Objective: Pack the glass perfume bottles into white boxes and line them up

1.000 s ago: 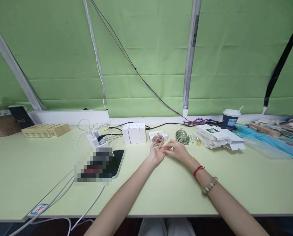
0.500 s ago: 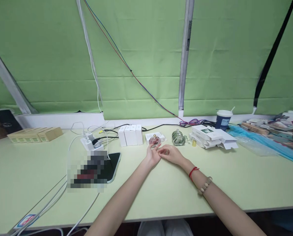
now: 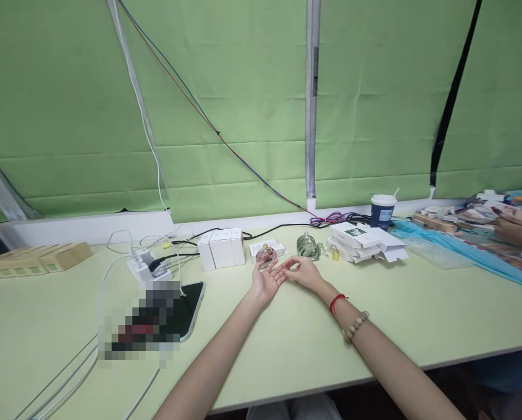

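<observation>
My left hand [image 3: 266, 284] is palm up over the table, its fingers stretched out. The fingers of my right hand [image 3: 305, 273] are pinched together by the left fingertips; anything between them is too small to make out. Just beyond my left hand stands a round clear bottle [image 3: 265, 256] with reddish contents and a gold top. It overlaps a flat white box [image 3: 279, 249] in view. Beyond my right hand are round glass pieces with green stripes [image 3: 307, 247], lined up close together. Small clear glass pieces [image 3: 325, 252] and a small yellow vial [image 3: 335, 254] lie to their right.
White boxes [image 3: 221, 249] stand left of the bottle. Opened white cartons [image 3: 361, 239] and a lidded dark blue cup [image 3: 382, 213] are at right. A tablet-like device [image 3: 193, 309], a power strip [image 3: 149, 269] and cables occupy the left. Another person's hand [image 3: 517, 230] shows far right.
The view has shifted right. My left fingers lie straighter and more spread, and my right pinch has moved from over the left palm to the left fingertips.
</observation>
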{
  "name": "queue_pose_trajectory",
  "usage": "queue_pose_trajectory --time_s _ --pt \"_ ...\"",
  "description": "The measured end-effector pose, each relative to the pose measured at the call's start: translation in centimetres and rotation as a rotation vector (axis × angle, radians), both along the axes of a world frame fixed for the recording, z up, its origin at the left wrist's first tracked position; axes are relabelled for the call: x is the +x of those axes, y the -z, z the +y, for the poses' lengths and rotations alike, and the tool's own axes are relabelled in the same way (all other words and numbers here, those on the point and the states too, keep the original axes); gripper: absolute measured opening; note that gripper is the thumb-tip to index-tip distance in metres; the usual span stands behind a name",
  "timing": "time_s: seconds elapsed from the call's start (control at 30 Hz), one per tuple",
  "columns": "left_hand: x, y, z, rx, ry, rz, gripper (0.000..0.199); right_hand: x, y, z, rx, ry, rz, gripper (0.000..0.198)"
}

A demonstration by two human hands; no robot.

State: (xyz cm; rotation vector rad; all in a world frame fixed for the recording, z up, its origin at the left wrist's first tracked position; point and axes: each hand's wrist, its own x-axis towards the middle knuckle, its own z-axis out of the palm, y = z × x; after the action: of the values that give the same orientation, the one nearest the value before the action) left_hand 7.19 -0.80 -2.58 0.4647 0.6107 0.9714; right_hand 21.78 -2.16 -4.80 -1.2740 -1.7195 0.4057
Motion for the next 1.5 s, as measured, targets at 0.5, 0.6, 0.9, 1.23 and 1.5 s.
queue_pose_trajectory --time_s 0.5,0.6,0.9,1.23,1.5 --pt "0.2 -0.1 -0.2 -0.010 -0.020 0.039 0.029 0.8 0.4 0.3 0.016 0.213 -0.154 0.021" --pt "0.3 -0.2 -0.3 -0.019 -0.040 0.051 0.026 0.7 0.1 -0.1 -0.034 0.253 -0.176 0.021" --pt "0.3 -0.2 -0.3 -0.027 -0.061 0.070 0.021 0.7 -0.2 -0.2 -0.116 0.316 -0.131 0.014" --pt "0.4 -0.1 -0.1 -0.029 -0.063 0.066 0.018 1.9 -0.2 0.1 -0.158 0.409 -0.105 0.009" --pt "0.3 0.0 0.0 -0.021 -0.054 0.060 0.018 3.9 0.4 0.9 -0.142 0.473 -0.071 0.002"
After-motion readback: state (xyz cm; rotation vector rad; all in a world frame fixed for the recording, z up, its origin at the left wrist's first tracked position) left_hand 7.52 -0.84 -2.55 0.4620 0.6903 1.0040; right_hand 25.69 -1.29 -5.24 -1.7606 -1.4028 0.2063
